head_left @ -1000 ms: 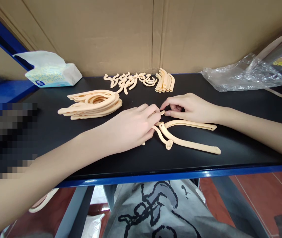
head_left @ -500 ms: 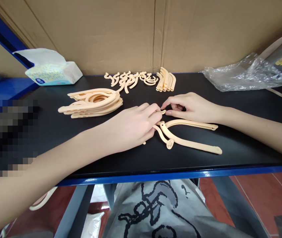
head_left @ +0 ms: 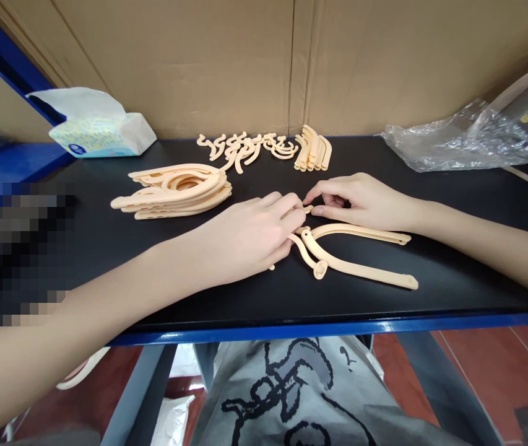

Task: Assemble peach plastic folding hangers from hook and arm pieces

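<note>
Two long strips, the front strip point(head_left: 364, 271) and the back strip point(head_left: 361, 230), are laid in an open V on the worktop point(head_left: 245, 300), its mouth turned toward the right edge. Both are judged light and stiff, with a smooth, slightly slippery face; each would best be taken mid-length, as the narrow meeting end looks the easiest to strain. Against the front strip a wavy hook point(head_left: 303, 252) is rested, its round end toward the near edge; a pinch on that end should serve.

The hook's other end is covered by the left hand point(head_left: 264, 232), arched palm down; with its fingertips hidden, what is held there cannot be told. Between the hands, near the middle of the worktop, the tip of a small piece point(head_left: 309, 210) is pinched narrowly by the right hand point(head_left: 354, 198). It is probably very light and could be snapped by twisting, so a soft hold on its sides is advised.

Farther off, toward the left edge, a stack point(head_left: 175, 198) is set; along the far edge small hooks point(head_left: 254, 153) and tubes point(head_left: 311, 150) are spread.
</note>
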### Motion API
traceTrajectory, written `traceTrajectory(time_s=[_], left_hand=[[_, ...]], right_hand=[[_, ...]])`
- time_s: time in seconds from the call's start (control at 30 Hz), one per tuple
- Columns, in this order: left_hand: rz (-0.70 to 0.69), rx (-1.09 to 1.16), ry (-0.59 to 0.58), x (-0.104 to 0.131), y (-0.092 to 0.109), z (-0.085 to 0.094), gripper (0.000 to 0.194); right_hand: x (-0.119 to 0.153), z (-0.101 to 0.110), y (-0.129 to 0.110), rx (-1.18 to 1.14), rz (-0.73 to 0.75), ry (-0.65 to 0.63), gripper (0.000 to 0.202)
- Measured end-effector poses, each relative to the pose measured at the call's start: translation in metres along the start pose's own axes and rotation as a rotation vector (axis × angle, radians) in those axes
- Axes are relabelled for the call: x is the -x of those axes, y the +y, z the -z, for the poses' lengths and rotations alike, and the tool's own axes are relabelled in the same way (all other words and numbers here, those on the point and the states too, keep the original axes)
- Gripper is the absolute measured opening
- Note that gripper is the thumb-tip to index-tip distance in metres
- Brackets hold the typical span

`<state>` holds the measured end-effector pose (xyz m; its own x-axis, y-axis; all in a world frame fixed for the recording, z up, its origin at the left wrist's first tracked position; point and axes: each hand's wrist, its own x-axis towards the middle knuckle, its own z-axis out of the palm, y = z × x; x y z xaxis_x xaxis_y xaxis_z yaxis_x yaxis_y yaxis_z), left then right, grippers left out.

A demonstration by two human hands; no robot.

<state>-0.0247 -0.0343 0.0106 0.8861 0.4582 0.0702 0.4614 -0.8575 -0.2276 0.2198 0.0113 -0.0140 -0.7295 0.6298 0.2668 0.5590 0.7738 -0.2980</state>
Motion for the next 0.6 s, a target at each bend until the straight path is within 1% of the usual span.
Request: traceTrajectory(time_s=[0.1,0.37,0.6], left_hand=[[-0.005,-0.001,-0.004,-0.0002,-0.0001,0.0003,0.021],[-0.007,-0.003,0.004,-0.0005,-0.0003,-0.0019,0.019],[0.003,0.009,0.012,0.0008,-0.0005,-0.0023,0.021]], right_hand=[[0.0002,0.0002,-0.0004,0.004,0.002,-0.003,0.031],[0.0007,-0.0002,0.0026,0.017,0.022,-0.003,0.025],[0.0003,0.0002,0.0017,0.014,0.004,-0.009,0.026]])
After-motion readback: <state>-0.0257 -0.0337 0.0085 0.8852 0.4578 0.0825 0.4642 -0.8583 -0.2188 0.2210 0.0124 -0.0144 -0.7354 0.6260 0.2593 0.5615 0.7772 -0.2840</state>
